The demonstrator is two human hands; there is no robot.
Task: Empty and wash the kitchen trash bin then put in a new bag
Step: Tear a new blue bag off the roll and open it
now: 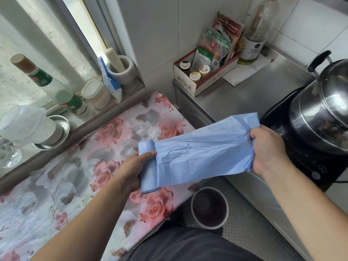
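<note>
Two hands: both hold one blue bag strip in the air, above the table edge and the floor.
Left hand (134,170): fingers wrap around the roll of blue bags (147,167), thumb on top.
Right hand (267,151): fingers curl tight on the bunched end of the pulled-out blue bag (203,153).
Bag: stretched flat between the hands, one end on the roll.
Trash bin (209,208): on the floor below the bag, near the person's legs, dark inside, no bag in it.
Table (79,178): on the left, with a rose cloth on top.
Window ledge: two green-label bottles (47,81), a white jar (97,94) and a stone bowl with a stick (120,69).
Counter (254,85): a box of spice packets (205,68) and a tall bottle (258,31).
Stove (305,157): black, beside the right hand, with a shiny pot (323,113) on it.
</note>
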